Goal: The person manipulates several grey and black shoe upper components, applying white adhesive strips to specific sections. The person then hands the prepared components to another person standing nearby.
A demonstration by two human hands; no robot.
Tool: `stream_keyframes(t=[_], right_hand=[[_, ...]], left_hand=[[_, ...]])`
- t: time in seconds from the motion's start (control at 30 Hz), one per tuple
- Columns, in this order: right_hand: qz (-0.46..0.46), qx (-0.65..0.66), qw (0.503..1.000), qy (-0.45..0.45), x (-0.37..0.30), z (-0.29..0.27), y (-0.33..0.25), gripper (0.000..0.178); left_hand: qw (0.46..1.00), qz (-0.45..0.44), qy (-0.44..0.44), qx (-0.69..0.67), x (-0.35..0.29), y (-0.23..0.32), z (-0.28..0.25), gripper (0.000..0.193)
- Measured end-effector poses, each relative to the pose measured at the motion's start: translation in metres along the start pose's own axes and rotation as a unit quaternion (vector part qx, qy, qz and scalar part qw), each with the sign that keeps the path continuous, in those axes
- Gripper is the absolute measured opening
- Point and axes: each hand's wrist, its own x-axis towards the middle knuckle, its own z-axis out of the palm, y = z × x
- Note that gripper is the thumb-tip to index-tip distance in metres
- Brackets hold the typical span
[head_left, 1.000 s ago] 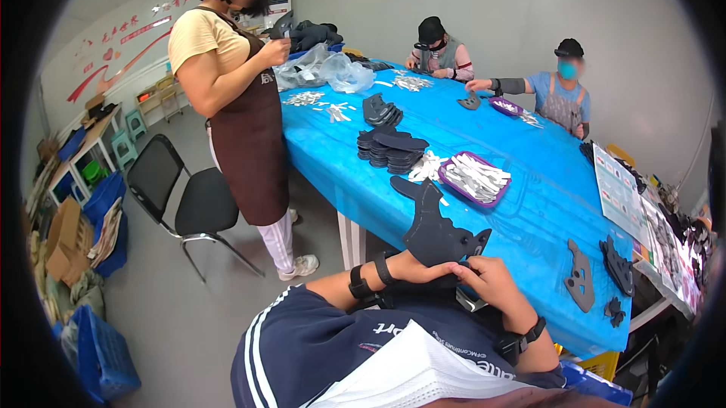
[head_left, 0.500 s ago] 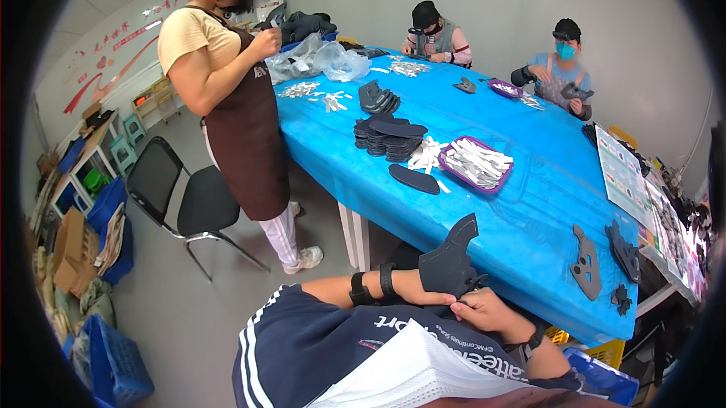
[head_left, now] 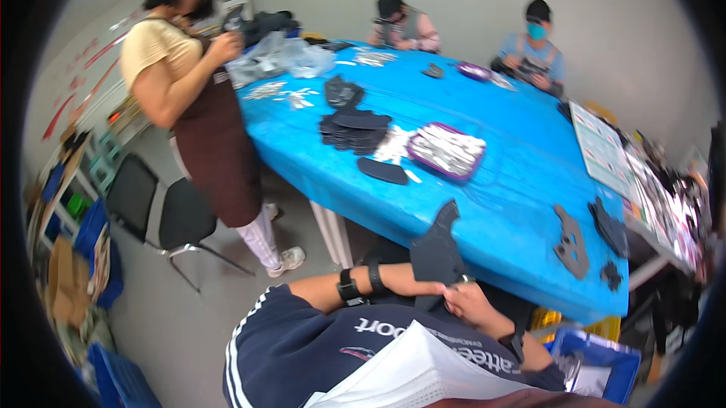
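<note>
Left hand [head_left: 420, 285] clamped on lower edge of black shaped piece [head_left: 435, 248], fingers curled round it from the left. Right hand [head_left: 467, 304] also gripping same piece at its bottom right, knuckles up, small pale bit between fingertips, too blurred to identify. Piece held upright below the near edge of blue table [head_left: 499, 181], in front of the chest, narrow end pointing up, overlapping table rim in view. Black wristbands [head_left: 358, 284] on left forearm, dark strap on right wrist.

On the table: flat black oval piece [head_left: 382, 171] lying alone near the front edge, just beside purple tray [head_left: 446, 151] full of pale small parts. Stack of black pieces [head_left: 354, 130] behind the oval, another smaller black pile [head_left: 343, 93] farther back. Grey cutout [head_left: 570, 242] and dark cutouts [head_left: 609, 228] toward right end, well apart from the hands. Clear plastic bags [head_left: 281, 60] at far left corner.

Standing person in dark apron [head_left: 219, 143] at table's left side, hands raised holding something small. 2 seated people [head_left: 469, 37] at far side, heads down. Black chair [head_left: 159, 215] behind the standing person. Blue crates [head_left: 98, 257] and cardboard along left wall. White paper stack [head_left: 423, 378] at bottom edge, near the chest.
</note>
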Motion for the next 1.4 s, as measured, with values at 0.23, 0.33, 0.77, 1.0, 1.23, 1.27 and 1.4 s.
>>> stream_keyframes(t=[0.23, 0.33, 0.77, 1.0, 1.23, 1.27, 1.4], right_hand=[[-0.045, 0.040, 0.993, 0.097, 0.006, -0.003, -0.012, 0.038], [-0.081, -0.059, 0.988, 0.115, 0.001, -0.007, -0.011, 0.033], [-0.063, -0.109, 0.990, 0.061, -0.012, -0.012, -0.018, 0.043], [-0.135, -0.151, 0.978, 0.046, -0.008, -0.013, -0.008, 0.040], [-0.141, -0.110, 0.984, 0.007, -0.006, -0.012, -0.003, 0.033], [-0.147, -0.104, 0.984, 0.018, -0.006, -0.012, -0.004, 0.032], [-0.165, -0.236, 0.956, 0.055, -0.004, -0.013, -0.009, 0.033]], left_hand=[[0.982, -0.125, 0.085, -0.115, 0.004, -0.006, 0.008, 0.029], [0.989, -0.089, 0.109, -0.046, 0.002, -0.006, 0.011, 0.024], [0.992, -0.007, 0.072, 0.102, 0.006, -0.008, 0.019, 0.021], [0.998, -0.021, 0.051, 0.017, 0.005, -0.020, 0.020, 0.025], [0.969, -0.134, 0.054, -0.199, -0.005, -0.023, 0.020, 0.019], [0.943, -0.162, 0.076, -0.280, -0.005, -0.025, 0.023, 0.018], [0.911, -0.186, 0.178, -0.323, -0.003, -0.025, 0.026, 0.018]])
